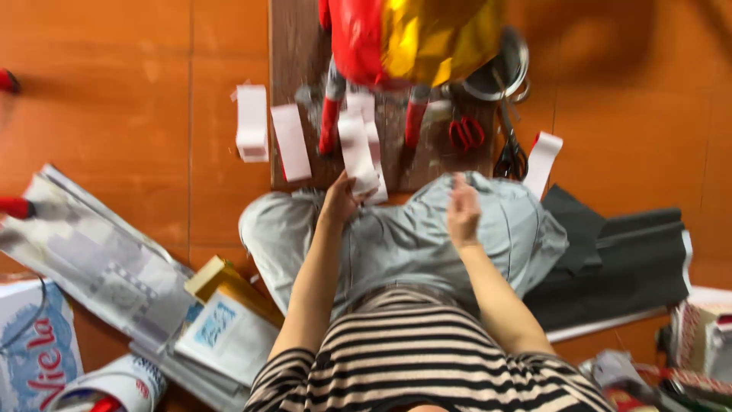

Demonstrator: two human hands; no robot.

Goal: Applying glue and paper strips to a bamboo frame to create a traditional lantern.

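On board: four white strips; two hands

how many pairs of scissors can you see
2: red scissors on the board, and black scissors just right of them at its edge. Clutter may hide others.

A home craft corner is shown, set up on an orange tiled floor. Newspapers are spread about, white paper strips are laid on a wooden board, and scissors and dark paper sheets are scattered nearby.
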